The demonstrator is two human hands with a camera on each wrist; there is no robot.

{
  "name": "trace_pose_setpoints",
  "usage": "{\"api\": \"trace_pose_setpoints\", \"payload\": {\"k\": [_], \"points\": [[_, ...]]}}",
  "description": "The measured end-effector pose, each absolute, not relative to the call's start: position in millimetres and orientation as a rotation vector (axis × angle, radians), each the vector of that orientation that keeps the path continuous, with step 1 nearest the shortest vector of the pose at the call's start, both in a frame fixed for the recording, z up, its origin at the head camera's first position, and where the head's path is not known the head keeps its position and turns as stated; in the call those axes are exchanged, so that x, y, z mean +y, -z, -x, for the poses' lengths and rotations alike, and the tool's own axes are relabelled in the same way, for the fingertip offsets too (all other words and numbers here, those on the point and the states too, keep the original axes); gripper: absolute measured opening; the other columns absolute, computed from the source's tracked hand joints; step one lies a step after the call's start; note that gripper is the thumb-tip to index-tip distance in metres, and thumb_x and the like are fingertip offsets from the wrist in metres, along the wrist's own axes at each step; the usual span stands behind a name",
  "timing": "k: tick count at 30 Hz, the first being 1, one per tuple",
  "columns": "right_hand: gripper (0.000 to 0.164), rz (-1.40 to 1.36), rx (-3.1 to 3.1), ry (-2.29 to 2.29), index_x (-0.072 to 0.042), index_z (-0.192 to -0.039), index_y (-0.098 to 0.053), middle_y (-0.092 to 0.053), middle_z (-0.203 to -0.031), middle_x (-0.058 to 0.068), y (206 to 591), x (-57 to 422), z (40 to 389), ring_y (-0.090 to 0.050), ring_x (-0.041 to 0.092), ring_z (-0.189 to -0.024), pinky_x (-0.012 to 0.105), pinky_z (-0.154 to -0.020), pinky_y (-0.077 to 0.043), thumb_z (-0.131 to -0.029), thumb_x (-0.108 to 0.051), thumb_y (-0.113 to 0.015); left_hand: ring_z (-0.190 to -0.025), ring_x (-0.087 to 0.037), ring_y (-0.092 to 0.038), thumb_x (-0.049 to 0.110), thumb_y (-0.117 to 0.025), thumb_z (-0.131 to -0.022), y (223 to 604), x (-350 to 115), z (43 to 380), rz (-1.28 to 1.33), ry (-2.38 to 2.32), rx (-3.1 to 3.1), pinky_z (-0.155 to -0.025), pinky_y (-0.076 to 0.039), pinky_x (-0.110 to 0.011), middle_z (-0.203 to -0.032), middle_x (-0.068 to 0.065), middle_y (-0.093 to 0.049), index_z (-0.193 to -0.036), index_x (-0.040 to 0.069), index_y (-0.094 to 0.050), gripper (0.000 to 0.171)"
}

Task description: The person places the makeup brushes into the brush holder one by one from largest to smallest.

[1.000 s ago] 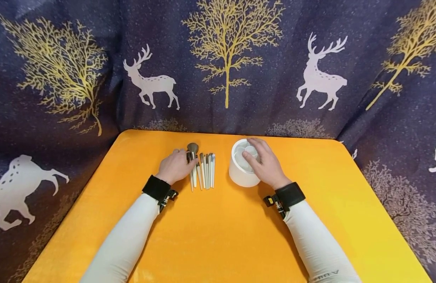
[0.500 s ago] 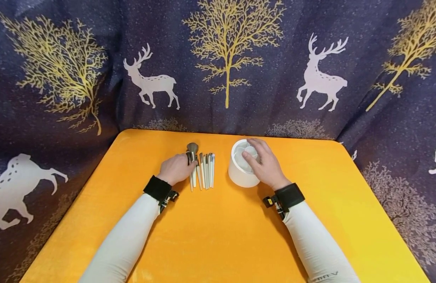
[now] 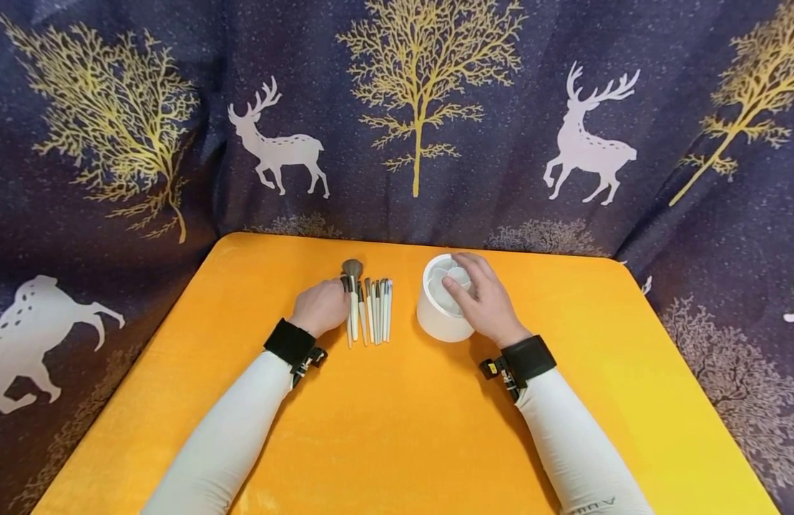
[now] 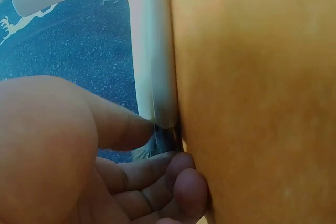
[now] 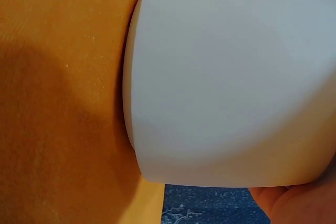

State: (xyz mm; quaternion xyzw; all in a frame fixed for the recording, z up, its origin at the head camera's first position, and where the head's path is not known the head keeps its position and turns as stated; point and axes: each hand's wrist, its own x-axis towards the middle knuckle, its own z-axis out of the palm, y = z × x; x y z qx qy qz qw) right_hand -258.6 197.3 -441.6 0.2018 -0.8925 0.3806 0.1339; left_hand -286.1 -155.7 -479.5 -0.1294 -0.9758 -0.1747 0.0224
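Observation:
Several makeup brushes [image 3: 372,315] with pale handles lie side by side on the orange table. At the left end of this row is my left hand [image 3: 321,307]. In the left wrist view, its thumb and curled fingers pinch a makeup brush [image 4: 164,51] near the dark ferrule; its bristles are mostly hidden. A white round brush holder [image 3: 440,323] with divided compartments stands upright to the right of the brushes. My right hand [image 3: 490,304] grips its right side at the rim, thumb over the top. The holder's wall [image 5: 226,77] fills much of the right wrist view.
The orange tabletop [image 3: 397,429] reaches toward the front. Behind it hangs a dark blue curtain [image 3: 384,207] printed with deer and trees. Black straps with small cameras are on both wrists.
My left thumb has drawn in from across the brushes toward the leftmost one, and the fingers have closed. My right hand and the brush holder have stayed in place.

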Motion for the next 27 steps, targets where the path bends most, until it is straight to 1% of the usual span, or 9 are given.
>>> {"api": "trace_pose_setpoints", "payload": {"k": [1, 2, 5, 10, 16, 23, 27], "points": [[0.066, -0.585, -2.588, -1.102, -0.012, -0.165, -0.053, -0.049, -0.167, 0.014, 442, 197, 259, -0.048, 0.040, -0.153, 0.063, -0.125, -0.037, -0.114, -0.053, -0.058, -0.055, -0.023, -0.052, 0.022, -0.051, -0.115, 479, -156, 286, 0.395, 0.540, -3.027, -0.050, -0.037, -0.037, -0.067, -0.006, -0.049, -0.087, 0.006, -0.064, 0.035], [0.065, -0.584, -2.589, -1.100, -0.012, -0.165, -0.053, -0.049, -0.167, 0.014, 442, 197, 259, -0.048, 0.040, -0.153, 0.062, -0.125, -0.037, -0.114, -0.053, -0.059, -0.056, -0.024, -0.053, 0.019, -0.054, -0.113, 469, -152, 279, 0.367, 0.534, -3.053, -0.051, -0.038, -0.037, -0.068, -0.008, -0.051, -0.086, 0.005, -0.064, 0.031], [0.065, -0.582, -2.590, -1.094, -0.013, -0.165, -0.053, -0.049, -0.167, 0.014, 442, 197, 259, -0.048, 0.039, -0.153, 0.062, -0.125, -0.037, -0.114, -0.053, -0.059, -0.058, -0.025, -0.054, 0.022, -0.056, -0.112, 468, -152, 279, 0.341, 0.539, -3.069, -0.052, -0.037, -0.037, -0.071, -0.010, -0.052, -0.089, 0.004, -0.064, 0.030], [0.065, -0.579, -2.588, -1.087, -0.013, -0.165, -0.054, -0.049, -0.167, 0.014, 442, 197, 259, -0.048, 0.039, -0.153, 0.062, -0.125, -0.037, -0.114, -0.052, -0.059, -0.057, -0.024, -0.052, 0.024, -0.057, -0.112, 467, -152, 278, 0.333, 0.549, -3.075, -0.053, -0.035, -0.036, -0.071, -0.009, -0.050, -0.091, 0.005, -0.063, 0.030], [0.065, -0.579, -2.584, -1.082, -0.012, -0.164, -0.054, -0.049, -0.167, 0.014, 443, 198, 260, -0.048, 0.039, -0.153, 0.063, -0.125, -0.037, -0.114, -0.053, -0.059, -0.055, -0.023, -0.048, 0.026, -0.062, -0.112, 465, -151, 276, 0.316, 0.619, -3.067, -0.053, -0.031, -0.035, -0.068, -0.005, -0.045, -0.084, 0.008, -0.060, 0.033], [0.065, -0.563, -2.600, -1.089, -0.013, -0.165, -0.054, -0.048, -0.167, 0.014, 442, 198, 258, -0.048, 0.040, -0.153, 0.063, -0.124, -0.038, -0.114, -0.053, -0.059, -0.057, -0.024, -0.050, 0.027, -0.068, -0.108, 465, -150, 277, 0.255, 0.656, -3.067, -0.054, -0.033, -0.036, -0.067, -0.005, -0.044, -0.082, 0.009, -0.060, 0.033], [0.065, -0.564, -2.596, -1.088, -0.012, -0.165, -0.054, -0.049, -0.167, 0.014, 442, 198, 258, -0.048, 0.040, -0.152, 0.063, -0.124, -0.038, -0.114, -0.053, -0.059, -0.057, -0.024, -0.049, 0.025, -0.072, -0.105, 464, -149, 277, 0.238, 0.656, -3.074, -0.055, -0.033, -0.036, -0.066, -0.003, -0.041, -0.078, 0.010, -0.059, 0.033]]}}
